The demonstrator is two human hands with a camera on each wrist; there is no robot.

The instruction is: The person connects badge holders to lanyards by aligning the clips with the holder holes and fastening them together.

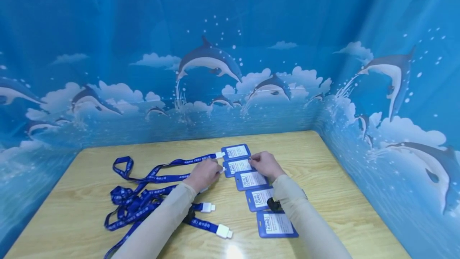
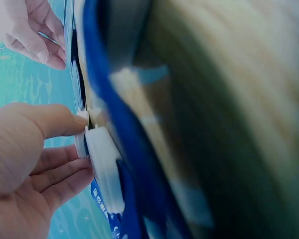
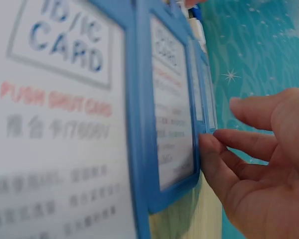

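Note:
My left hand (image 1: 204, 174) pinches the white clip (image 2: 81, 137) of a blue lanyard between thumb and fingers, right at the slotted left end of the second blue card holder (image 1: 238, 166) from the back. On that holder's right edge are the fingertips of my right hand (image 1: 266, 164); in the right wrist view its fingers (image 3: 212, 154) are extended and the thumb stands apart. Just behind lies the farthest card holder (image 1: 235, 152), with a lanyard's white clip (image 1: 220, 155) at its slot. Another white clip (image 2: 105, 167) shows close beside my left fingers in the left wrist view.
Nearer me, a third card holder (image 1: 251, 180), a fourth (image 1: 259, 199) and a fifth (image 1: 276, 224) continue the slanting row. Several blue lanyards (image 1: 138, 207) lie tangled at left, with white clips (image 1: 224, 231) pointing right. A dolphin-printed curtain (image 1: 212, 63) borders the wooden table (image 1: 341, 211).

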